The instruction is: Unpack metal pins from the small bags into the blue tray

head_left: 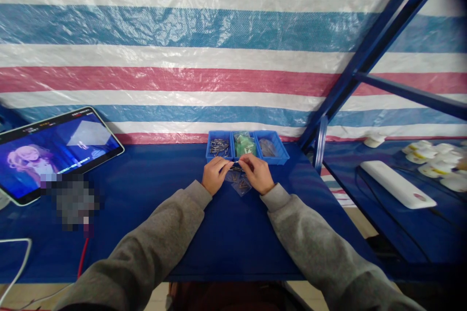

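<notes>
Your left hand and right hand are apparently pinching a small item beside clear plastic bags; steadiness seems called for.

I can't make out a single word for certain from here. The tablet on the tabletop shows tiny lettering along its top edge, and a slanting white line low on its screen looks like more, all too small and blurred to read. Over on the right, the white bar bears a reddish mark, equally unclear.
</notes>
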